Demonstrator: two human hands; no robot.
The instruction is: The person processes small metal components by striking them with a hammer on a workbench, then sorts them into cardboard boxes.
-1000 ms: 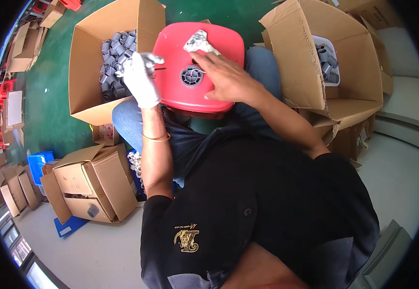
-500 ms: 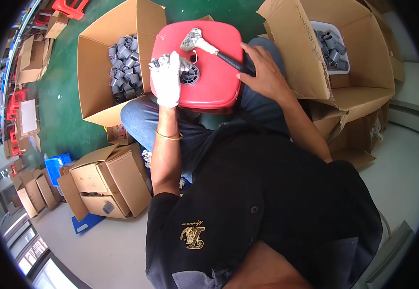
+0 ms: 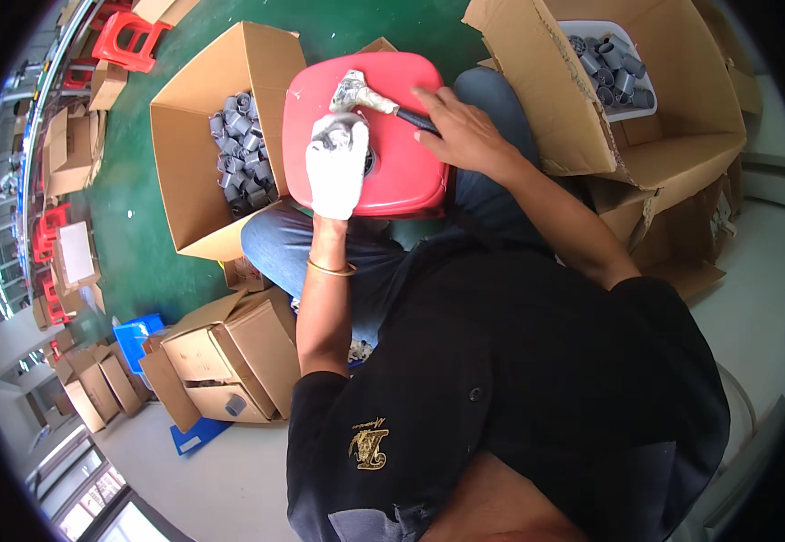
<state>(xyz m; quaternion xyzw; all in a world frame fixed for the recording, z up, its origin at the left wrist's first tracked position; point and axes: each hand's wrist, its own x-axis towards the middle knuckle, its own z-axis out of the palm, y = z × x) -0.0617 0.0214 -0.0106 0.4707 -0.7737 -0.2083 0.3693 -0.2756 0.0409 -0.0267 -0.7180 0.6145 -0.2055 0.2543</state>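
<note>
A red plastic stool (image 3: 401, 185) stands between my knees. A hammer lies across its top, with a white-wrapped head (image 3: 350, 90) and a black handle. My right hand (image 3: 469, 135) is bare and reaches over the handle, thumb on one side and fingers on the other. In a white glove, my left hand (image 3: 336, 172) rests on the stool with its fingers curled in. Beside the glove the edge of a round grey plastic fitting (image 3: 371, 162) shows. The glove covers most of it, and what the curled fingers hold is hidden.
On the left, an open cardboard box (image 3: 180, 135) contains many grey pipe fittings (image 3: 246, 149). At right, a white tub (image 3: 636, 116) of similar fittings sits in another cardboard box (image 3: 546, 99). A closed carton (image 3: 230, 361) and a blue crate (image 3: 138, 339) stand lower left.
My right hand has moved left along the hammer handle, toward the head. My gloved left hand has shifted right and nearer, now with fingers curled, covering more of the fitting. The view has turned slightly.
</note>
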